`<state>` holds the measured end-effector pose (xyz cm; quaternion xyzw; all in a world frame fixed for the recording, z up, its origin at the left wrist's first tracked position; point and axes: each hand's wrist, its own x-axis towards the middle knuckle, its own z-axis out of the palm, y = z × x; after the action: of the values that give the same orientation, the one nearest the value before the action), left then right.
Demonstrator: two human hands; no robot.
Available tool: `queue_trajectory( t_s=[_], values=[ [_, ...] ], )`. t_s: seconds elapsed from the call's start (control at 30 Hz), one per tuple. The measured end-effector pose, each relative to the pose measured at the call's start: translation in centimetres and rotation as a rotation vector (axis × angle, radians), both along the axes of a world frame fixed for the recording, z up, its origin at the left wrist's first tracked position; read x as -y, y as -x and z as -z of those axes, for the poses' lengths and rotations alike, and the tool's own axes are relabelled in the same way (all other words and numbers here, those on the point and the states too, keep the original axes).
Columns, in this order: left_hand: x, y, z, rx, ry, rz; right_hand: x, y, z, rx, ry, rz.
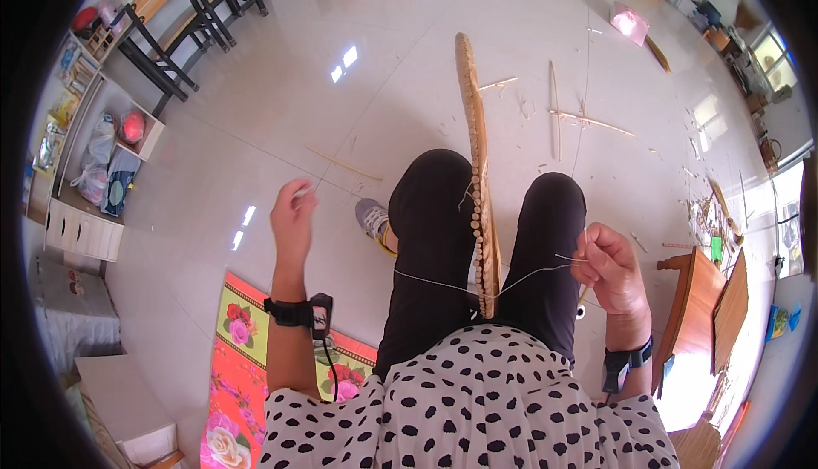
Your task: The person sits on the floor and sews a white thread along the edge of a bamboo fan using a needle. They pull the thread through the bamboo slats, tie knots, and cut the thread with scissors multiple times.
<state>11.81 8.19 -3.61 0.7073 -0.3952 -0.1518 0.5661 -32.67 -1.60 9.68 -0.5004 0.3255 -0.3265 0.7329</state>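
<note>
Your right hand (609, 269) pinches a thin string (535, 273) between thumb and fingers, just outside your right knee. Your left hand (294, 212) is raised over the floor (281, 111), left of your left knee, fingers bent; blur prevents telling whether it grips anything. The stalk bundle (481, 171) lies lengthwise between your thighs, its near end close to your shirt (494, 384); the string crosses it there and runs over your left thigh. Loose stalks (555, 111) litter the floor beyond your knees. A flowered mat (226, 375) lies by your left forearm. Wooden furniture (682, 311) stands near your right wrist; shelves (72, 171) and chairs (200, 22) stand well apart, left.
</note>
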Motion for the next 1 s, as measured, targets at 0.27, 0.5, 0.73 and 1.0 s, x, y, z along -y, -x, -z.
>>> queue_trajectory(
  t_s=[0.27, 0.5, 0.73, 1.0],
  values=[
    [3.5, 14.8, -11.6, 0.031, 0.244, 0.641, -0.3, 0.4, 0.8, 0.020, -0.020, 0.036],
    [4.2, 16.3, -11.5, -0.057, 0.160, 0.613, 0.0, 1.9, 1.8, 0.028, -0.076, 0.019],
    [4.5, 17.1, -11.6, 0.087, 0.241, 0.541, -0.2, 1.3, 2.7, 0.011, -0.093, -0.005],
    [3.8, 16.6, -14.1, -0.262, 0.375, 0.606, -0.5, 0.4, 3.1, -0.028, -0.109, -0.054]
  ],
)
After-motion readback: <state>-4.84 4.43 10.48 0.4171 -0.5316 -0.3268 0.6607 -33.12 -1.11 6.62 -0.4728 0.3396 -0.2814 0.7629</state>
